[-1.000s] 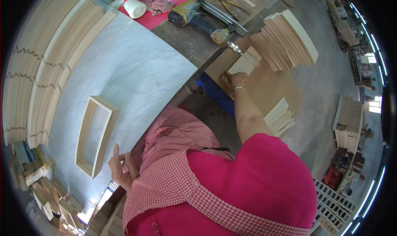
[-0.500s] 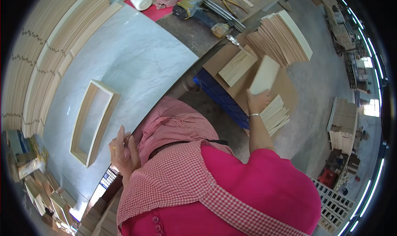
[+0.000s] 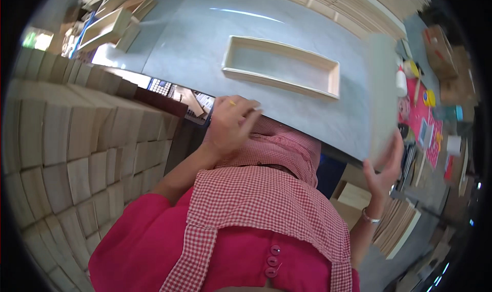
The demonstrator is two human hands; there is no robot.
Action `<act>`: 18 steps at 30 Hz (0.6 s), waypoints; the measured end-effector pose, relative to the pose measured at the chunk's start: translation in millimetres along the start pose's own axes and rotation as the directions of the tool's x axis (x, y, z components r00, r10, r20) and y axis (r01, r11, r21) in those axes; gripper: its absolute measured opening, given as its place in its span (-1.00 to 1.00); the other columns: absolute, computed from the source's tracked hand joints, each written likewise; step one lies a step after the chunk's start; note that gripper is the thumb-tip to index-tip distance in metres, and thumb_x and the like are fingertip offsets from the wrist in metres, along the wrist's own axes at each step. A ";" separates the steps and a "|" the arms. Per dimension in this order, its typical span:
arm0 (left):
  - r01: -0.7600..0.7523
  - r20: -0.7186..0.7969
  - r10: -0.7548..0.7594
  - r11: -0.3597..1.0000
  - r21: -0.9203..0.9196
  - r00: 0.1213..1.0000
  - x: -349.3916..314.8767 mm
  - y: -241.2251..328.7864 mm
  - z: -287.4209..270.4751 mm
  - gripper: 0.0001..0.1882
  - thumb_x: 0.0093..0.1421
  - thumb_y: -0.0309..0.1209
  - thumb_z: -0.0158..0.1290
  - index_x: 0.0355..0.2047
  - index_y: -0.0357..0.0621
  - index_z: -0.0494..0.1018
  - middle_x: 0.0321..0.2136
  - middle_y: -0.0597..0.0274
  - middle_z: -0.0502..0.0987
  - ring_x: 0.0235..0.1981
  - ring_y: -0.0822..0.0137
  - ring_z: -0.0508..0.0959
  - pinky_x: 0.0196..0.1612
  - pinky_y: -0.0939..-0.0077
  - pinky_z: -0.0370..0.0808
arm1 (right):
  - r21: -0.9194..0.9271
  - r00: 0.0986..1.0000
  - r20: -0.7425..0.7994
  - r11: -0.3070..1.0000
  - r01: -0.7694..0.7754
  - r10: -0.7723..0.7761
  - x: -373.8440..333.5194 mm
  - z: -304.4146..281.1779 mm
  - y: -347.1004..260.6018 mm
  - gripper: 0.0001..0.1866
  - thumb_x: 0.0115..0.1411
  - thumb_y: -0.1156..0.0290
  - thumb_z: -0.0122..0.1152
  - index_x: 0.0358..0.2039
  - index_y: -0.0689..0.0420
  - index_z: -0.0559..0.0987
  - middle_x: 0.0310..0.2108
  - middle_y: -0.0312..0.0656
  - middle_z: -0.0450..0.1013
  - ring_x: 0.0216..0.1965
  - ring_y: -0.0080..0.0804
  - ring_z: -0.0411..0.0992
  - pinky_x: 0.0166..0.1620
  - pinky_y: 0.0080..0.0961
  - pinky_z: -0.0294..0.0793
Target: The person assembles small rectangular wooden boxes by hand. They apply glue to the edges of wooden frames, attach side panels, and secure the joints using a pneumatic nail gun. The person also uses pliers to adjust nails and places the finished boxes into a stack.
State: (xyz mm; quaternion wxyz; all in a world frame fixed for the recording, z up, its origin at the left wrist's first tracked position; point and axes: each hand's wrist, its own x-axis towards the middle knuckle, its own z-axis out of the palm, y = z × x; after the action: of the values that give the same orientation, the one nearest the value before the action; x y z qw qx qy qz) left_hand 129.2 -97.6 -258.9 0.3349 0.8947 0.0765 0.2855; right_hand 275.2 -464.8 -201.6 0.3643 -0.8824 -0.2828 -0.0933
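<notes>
My right hand (image 3: 385,171) grips the lower end of a thin pale wooden board (image 3: 382,97), blurred by motion, which is raised over the right end of the table. At the table's near edge is my left hand (image 3: 233,120), with fingers apart and nothing seen in it. A long rectangular wooden frame (image 3: 334,82) lies on the grey marbled tabletop (image 3: 189,51), beyond my left hand and to its right. The frame has low walls, and the tabletop shows through its middle.
Stacked wooden blocks (image 3: 79,176) fill the left side. Long wood strips (image 3: 328,2) line the table's far edge. Bottles, including a white bottle (image 3: 401,82), and tools crowd a pink-covered surface at right. More thin boards (image 3: 394,225) stand below my right forearm.
My view has turned to the right-hand stack and back over the table. My right hand has brought the board up from the stack beside the table to the tabletop's right end.
</notes>
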 end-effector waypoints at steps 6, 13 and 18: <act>0.412 -0.183 -0.422 0.907 -0.091 0.888 7.0 -57.8 -35.6 -0.68 0.09 -0.43 0.32 -0.13 -0.24 0.62 -0.35 0.21 0.61 -0.39 0.43 0.56 -0.26 0.50 0.50 | -0.002 0.805 0.457 0.905 0.426 -0.378 132.4 58.4 -54.2 0.05 -0.28 0.36 0.43 0.34 0.18 0.29 0.32 0.00 0.27 0.37 -0.05 0.21 0.44 -0.04 0.06; 0.403 -0.072 -0.402 0.915 -0.001 0.913 38.1 -68.7 -43.2 -0.59 0.08 -0.40 0.33 -0.06 -0.31 0.61 -0.27 0.07 0.63 -0.35 0.32 0.63 -0.22 0.44 0.57 | 0.024 0.659 0.608 0.840 0.542 -0.443 182.1 92.4 -60.5 0.03 -0.25 0.29 0.42 0.34 0.16 0.29 0.33 -0.06 0.27 0.37 -0.12 0.21 0.48 -0.02 -0.03; 0.402 -0.033 -0.404 0.914 -0.060 0.914 46.0 -71.6 -41.1 -0.66 0.09 -0.39 0.33 -0.14 -0.31 0.64 -0.34 0.05 0.65 -0.38 0.30 0.64 -0.25 0.41 0.59 | 0.019 0.630 0.662 0.850 0.527 -0.406 188.5 99.2 -51.5 0.02 -0.23 0.28 0.41 0.34 0.16 0.29 0.34 -0.06 0.27 0.38 -0.14 0.20 0.49 -0.01 -0.05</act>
State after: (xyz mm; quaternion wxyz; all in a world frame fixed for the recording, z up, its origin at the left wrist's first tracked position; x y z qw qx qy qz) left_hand 148.0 -4.9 -258.6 0.4078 0.8442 0.2593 0.2319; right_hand 396.9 -284.9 -172.5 0.1283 -0.7836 -0.5998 0.0989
